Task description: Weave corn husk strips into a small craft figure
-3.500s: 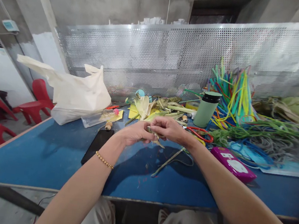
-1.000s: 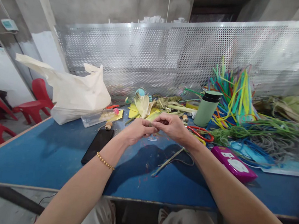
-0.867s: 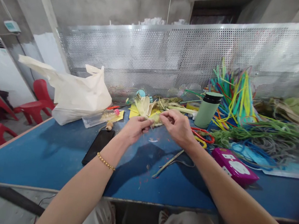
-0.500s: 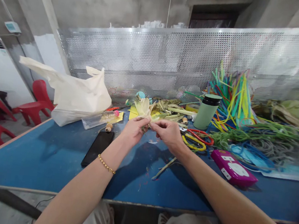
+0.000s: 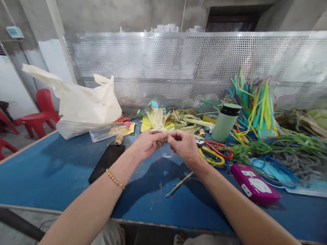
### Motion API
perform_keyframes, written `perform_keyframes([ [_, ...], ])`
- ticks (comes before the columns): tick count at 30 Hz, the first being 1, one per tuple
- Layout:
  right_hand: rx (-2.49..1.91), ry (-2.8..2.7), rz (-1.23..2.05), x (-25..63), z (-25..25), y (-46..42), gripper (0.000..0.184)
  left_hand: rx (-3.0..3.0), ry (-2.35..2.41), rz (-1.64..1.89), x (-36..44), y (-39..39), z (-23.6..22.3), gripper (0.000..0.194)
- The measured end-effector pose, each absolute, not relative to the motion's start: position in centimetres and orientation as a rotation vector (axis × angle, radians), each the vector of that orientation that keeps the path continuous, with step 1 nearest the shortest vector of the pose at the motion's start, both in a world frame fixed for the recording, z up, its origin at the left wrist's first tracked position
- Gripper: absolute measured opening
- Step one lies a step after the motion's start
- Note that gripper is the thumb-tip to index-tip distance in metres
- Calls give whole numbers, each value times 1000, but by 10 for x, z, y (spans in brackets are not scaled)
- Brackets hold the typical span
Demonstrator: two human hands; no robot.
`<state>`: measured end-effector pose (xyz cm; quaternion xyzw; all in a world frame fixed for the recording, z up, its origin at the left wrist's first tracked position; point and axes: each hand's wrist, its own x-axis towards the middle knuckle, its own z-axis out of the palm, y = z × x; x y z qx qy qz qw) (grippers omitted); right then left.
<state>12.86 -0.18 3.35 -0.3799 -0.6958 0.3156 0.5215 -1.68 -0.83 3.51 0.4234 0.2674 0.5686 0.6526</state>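
Note:
Pale dried corn husk (image 5: 156,118), gathered like a flower with its petals upward, stands above the table in front of me. My left hand (image 5: 146,143) is closed on its base, thumb and fingers pinched. Right beside it, my right hand (image 5: 185,145) is closed in a pinch with thumb and forefinger at the husk's base; what lies between those fingertips is too small to make out. Red-handled scissors (image 5: 221,148) and a yellow-handled pair (image 5: 213,159) lie just right of my right hand. A thin dry stalk (image 5: 179,185) rests on the table below it.
On the left are a white plastic bag (image 5: 90,103), a clear bottle (image 5: 110,130) and a black phone (image 5: 107,163). To the right stand a green tumbler (image 5: 224,124), a purple box (image 5: 254,184) and tangled green cords (image 5: 264,149). A perforated metal panel (image 5: 158,66) backs the blue table (image 5: 55,180).
Both hands stay together at the husk's base. My right fingertips have shifted slightly and the husk has tilted a little; the things on the table lie as before.

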Motion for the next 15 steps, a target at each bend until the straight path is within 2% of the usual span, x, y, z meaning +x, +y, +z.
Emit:
perform_keyframes([
  [15,-970,-1729,618,132,35,-1,12,1067,702,1357,-23,-9,39,32],
])
